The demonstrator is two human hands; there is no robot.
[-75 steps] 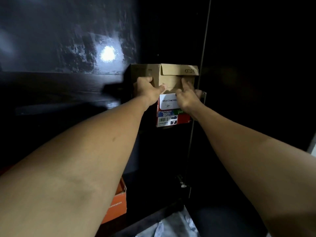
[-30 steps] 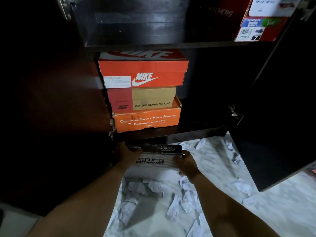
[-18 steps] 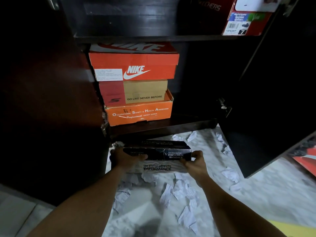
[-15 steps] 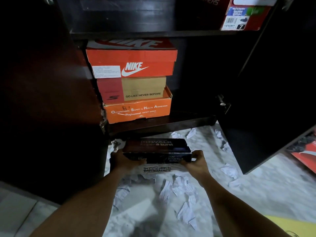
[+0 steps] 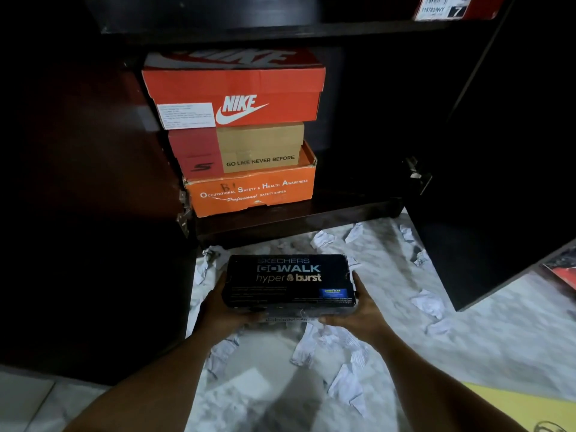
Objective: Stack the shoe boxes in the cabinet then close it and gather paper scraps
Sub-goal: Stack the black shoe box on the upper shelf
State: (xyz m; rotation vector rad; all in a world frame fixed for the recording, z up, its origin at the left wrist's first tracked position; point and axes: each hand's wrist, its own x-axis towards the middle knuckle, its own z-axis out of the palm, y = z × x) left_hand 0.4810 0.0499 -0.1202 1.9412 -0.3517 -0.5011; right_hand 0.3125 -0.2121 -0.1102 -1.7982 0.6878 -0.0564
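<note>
Head view shows my left hand (image 5: 223, 310) and my right hand (image 5: 358, 310) each clasping a short end of the black Skechers Go Walk box (image 5: 290, 280), thumbs up its sides and fingers curled under its near edge; the box hangs low over the marble floor (image 5: 486, 344) and the crumpled paper scraps (image 5: 427, 302), just in front of the cabinet's bottom shelf (image 5: 296, 218); its long axis runs across me, left to right, parallel with the shelf's front lip, printed lid tipped toward me; both hands are equally near, so neither leads; the stack lies ahead and above, a little to my left: orange safety-shoes box (image 5: 249, 196) at the bottom, tan-and-red Skechers box (image 5: 249, 148) on it, Nike box (image 5: 233, 98) on top, close under the shelf above; I judge little room up there, while the dark bay right of the stack looks free, so the move is likely up, forward and slightly right, between the stack and the open door (image 5: 498, 229)
</note>
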